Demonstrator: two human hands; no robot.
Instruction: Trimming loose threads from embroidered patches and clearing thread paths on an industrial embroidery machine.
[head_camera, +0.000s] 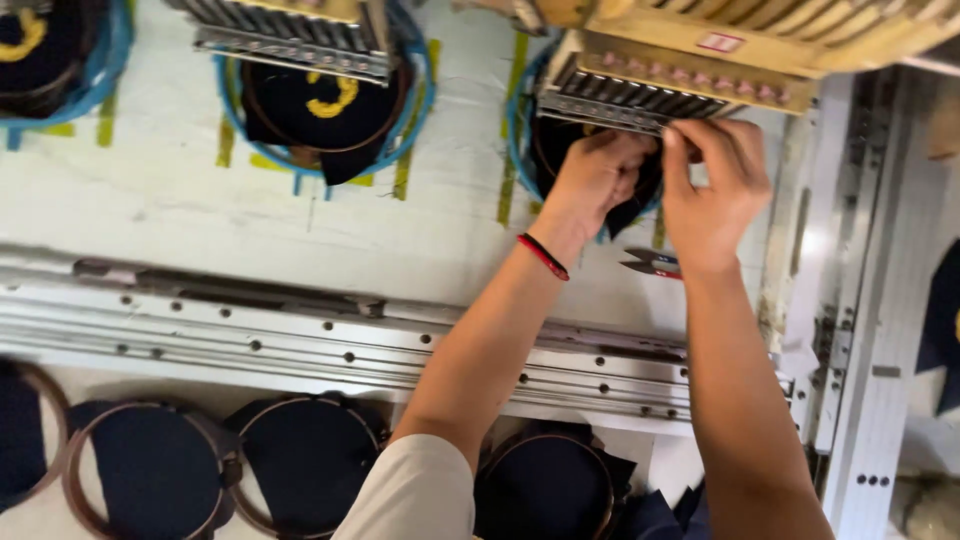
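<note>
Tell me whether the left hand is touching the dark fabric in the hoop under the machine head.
Touching. The head view shows the left hand lying on the dark fabric, its fingers curled into the cloth with no gap.

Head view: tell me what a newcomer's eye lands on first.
Both hands, the left hand and right hand, meet at the needle bar of the embroidery machine head, upper right. A yellow-stitched dark cloth in a blue hoop lies at top centre. Hooped navy cloths line the bottom edge.

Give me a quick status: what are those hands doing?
Left hand and right hand both at the grey metal needle bar. Dark navy hooped fabric beneath. Small thread snips lying beside the wrists.
</note>
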